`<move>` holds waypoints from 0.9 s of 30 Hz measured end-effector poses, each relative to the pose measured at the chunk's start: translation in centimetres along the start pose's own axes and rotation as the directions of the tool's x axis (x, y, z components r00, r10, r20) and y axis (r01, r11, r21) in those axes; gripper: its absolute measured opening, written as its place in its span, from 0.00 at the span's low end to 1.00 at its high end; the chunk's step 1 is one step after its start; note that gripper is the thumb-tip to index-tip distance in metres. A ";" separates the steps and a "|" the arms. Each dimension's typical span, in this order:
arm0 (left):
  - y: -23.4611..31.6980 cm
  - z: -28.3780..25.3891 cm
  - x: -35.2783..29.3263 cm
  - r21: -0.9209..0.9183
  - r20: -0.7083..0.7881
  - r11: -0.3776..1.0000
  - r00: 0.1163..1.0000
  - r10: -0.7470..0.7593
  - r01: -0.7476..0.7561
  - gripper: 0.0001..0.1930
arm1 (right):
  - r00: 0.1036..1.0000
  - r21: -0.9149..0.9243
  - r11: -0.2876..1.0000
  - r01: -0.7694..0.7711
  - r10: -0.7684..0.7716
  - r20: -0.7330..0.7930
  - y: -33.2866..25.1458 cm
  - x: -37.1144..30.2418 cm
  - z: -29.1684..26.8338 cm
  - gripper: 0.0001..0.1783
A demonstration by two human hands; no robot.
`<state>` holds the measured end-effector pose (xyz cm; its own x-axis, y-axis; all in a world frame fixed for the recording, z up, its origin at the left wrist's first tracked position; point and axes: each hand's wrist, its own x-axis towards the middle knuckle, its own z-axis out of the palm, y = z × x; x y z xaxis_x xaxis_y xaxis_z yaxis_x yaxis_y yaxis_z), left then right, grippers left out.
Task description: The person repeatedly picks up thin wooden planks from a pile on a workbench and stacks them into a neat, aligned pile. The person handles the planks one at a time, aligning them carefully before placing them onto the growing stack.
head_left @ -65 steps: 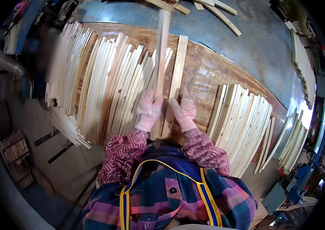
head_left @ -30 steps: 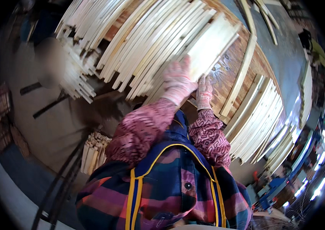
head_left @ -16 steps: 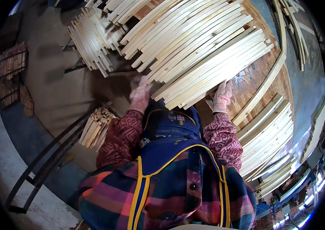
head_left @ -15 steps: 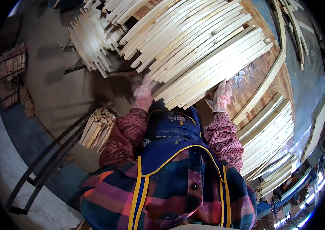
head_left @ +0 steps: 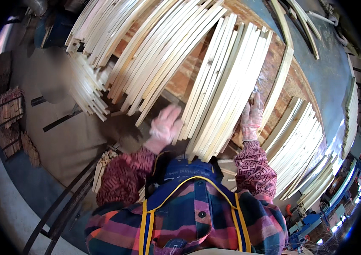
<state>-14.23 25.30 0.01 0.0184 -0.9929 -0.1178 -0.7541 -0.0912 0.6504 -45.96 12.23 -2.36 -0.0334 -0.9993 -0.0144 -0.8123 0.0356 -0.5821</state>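
Now both hands open, flat vs slat bundle [head_left: 227,85], L hand [head_left: 165,126] shifted right, R hand [head_left: 252,117] higher.

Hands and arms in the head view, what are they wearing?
Both the left hand and the right hand wear pale pink knitted work gloves with ribbed cuffs. The sleeves are dark red with a pale maze-like print.

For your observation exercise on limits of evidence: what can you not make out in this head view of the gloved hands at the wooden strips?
- Left hand: motion-blurred, so its grip is unclear.
- Right hand: palm faces away against the bundle of strips; contact hidden.
- Near ends of the strips: hidden behind the person's chest.
- Workbench: far edge bent and cut off by the fisheye rim.
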 end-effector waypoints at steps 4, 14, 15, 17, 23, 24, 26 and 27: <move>0.8 3.3 11.3 -0.145 -0.134 0.989 0.991 -0.004 -0.015 0.42 | 0.990 0.332 0.941 0.073 -0.029 -0.135 -0.8 1.3 1.2 0.35; 6.0 2.4 15.4 -0.570 0.495 0.614 0.825 -0.273 0.546 0.66 | 0.893 0.871 0.307 -0.384 0.362 0.266 -3.0 0.5 -0.7 0.43; 6.2 2.6 15.3 -0.583 0.523 0.594 0.816 -0.248 0.554 0.66 | 0.893 0.890 0.224 -0.396 0.317 0.318 -1.9 0.9 -1.1 0.36; 5.1 3.9 15.3 -0.573 0.573 0.582 0.790 -0.220 0.578 0.66 | 0.836 0.855 0.137 -0.500 0.335 0.435 -1.4 0.4 -1.5 0.35; 6.9 -5.6 17.7 -0.440 0.575 0.778 0.806 -0.140 0.449 0.68 | 0.828 0.889 0.142 -0.436 0.451 0.334 -8.2 -0.6 -1.5 0.35; 6.7 -8.0 18.1 -0.448 0.535 0.796 0.835 -0.127 0.408 0.67 | 0.824 0.883 0.152 -0.444 0.455 0.336 -10.9 0.1 -1.5 0.35; 3.7 -10.5 19.1 -0.410 0.440 0.862 0.893 -0.098 0.297 0.65 | 0.892 0.937 0.065 -0.344 0.335 0.304 -12.8 0.9 1.3 0.36; 3.4 -12.7 19.7 -0.548 0.445 0.766 0.893 -0.072 0.335 0.62 | 0.919 0.941 0.163 -0.298 0.314 0.237 -13.7 1.4 2.8 0.37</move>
<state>-8.07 4.50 9.43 -0.2218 -0.8456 -0.4856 -0.2117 -0.4444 0.8705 -33.27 10.30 3.33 -0.1481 -0.9094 -0.3886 0.4251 0.2963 -0.8553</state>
